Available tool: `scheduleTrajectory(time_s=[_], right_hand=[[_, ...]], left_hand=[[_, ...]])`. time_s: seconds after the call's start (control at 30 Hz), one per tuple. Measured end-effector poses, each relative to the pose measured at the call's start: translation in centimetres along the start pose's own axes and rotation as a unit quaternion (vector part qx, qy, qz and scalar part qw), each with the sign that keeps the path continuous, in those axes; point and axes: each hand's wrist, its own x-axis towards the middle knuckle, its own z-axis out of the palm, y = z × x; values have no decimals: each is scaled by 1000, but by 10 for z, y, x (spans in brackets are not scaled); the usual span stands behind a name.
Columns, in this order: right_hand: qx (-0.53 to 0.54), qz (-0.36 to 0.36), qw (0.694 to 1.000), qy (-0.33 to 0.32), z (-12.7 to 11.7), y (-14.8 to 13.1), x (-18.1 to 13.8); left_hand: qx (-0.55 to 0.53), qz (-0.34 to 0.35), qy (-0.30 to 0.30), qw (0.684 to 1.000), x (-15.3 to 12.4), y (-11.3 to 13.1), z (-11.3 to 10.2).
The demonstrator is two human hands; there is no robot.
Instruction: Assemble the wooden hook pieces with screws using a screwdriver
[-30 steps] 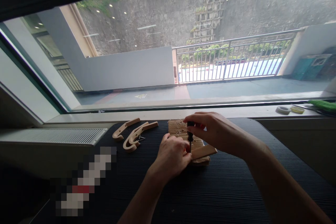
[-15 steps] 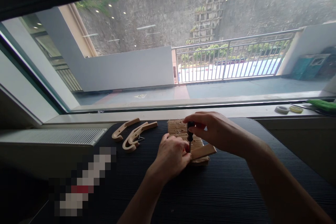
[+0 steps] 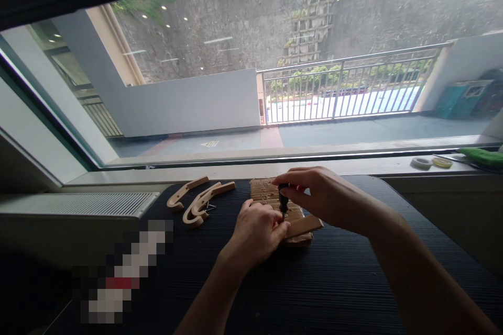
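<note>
A black-handled screwdriver (image 3: 283, 200) stands nearly upright, its handle in the fingers of my right hand (image 3: 324, 193). Its lower end meets a light wooden piece (image 3: 306, 225) that lies on ridged brown cardboard (image 3: 264, 191). My left hand (image 3: 256, 226) is closed around the left part of this wood, with thumb and fingertips beside the screwdriver's tip. That hand hides the tip and the wood's left end. Small brown crumbs are scattered over the cardboard. Left of it lie a curved wooden hook (image 3: 192, 185) and more hook-shaped wood (image 3: 206, 196), with a few small screws (image 3: 211, 207) alongside.
The black table (image 3: 334, 282) reaches to a white windowsill (image 3: 220, 172) under a large window. On the sill at right are rolls of tape (image 3: 421, 163) and a green cloth-like item (image 3: 481, 156). A white radiator (image 3: 82, 205) runs along the left.
The screwdriver sits slightly lower, and less of its shaft shows above my left fingers. My left thumb has shifted a little up and right against the wood.
</note>
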Motion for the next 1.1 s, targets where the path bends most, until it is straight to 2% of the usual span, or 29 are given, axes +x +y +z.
scheduleTrajectory(time_s=[0.3, 0.47, 0.6, 1.1], right_hand=[[-23, -8, 999, 20, 5, 3, 3], [-15, -4, 1000, 21, 5, 3, 2], [1, -8, 1000, 9, 2, 2, 0], [-1, 7, 1000, 16, 4, 5, 3]], left_hand=[[-40, -6, 3, 999, 1, -2, 0], [-115, -14, 53, 992, 4, -4, 3], [-123, -27, 82, 989, 8, -5, 8], [-129, -31, 85, 987, 8, -7, 11]])
